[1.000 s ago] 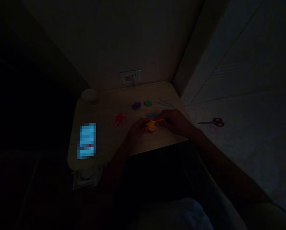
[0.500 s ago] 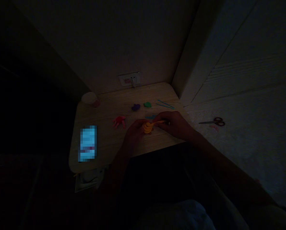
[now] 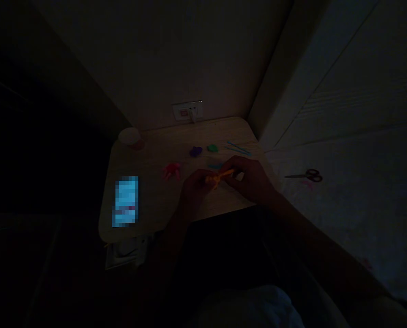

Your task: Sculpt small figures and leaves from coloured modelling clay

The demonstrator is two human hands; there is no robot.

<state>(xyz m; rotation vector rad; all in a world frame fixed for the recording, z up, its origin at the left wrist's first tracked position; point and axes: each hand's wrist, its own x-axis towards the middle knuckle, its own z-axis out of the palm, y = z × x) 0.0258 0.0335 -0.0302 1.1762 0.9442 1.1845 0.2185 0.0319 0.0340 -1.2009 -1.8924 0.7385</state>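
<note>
My left hand point(image 3: 195, 187) is closed around an orange modelling clay piece point(image 3: 214, 179), which looks layered or coiled. A thin orange strand stretches from it into the pinched fingers of my right hand point(image 3: 250, 178). Both hands are just above the front part of the small wooden table point(image 3: 152, 200). Beyond them lies a blue tool point(image 3: 215, 166), partly covered by my right hand. A red and pink clay shape with stubby legs point(image 3: 171, 170) rests left of my hands. Farther back are a purple clay lump point(image 3: 195, 151) and a green clay lump point(image 3: 212, 148).
Thin blue sticks point(image 3: 238, 148) lie at the back right of the table. A pale cup point(image 3: 129, 136) is at the back left, and a lit phone point(image 3: 126, 200) at the front left. Scissors point(image 3: 306, 176) lie right of the table. The wall holds a socket point(image 3: 187, 110).
The orange clay has been turned in my left hand, so its rounded layers now show edge-on. My right hand keeps its pinch on the strand. The view has shifted slightly.
</note>
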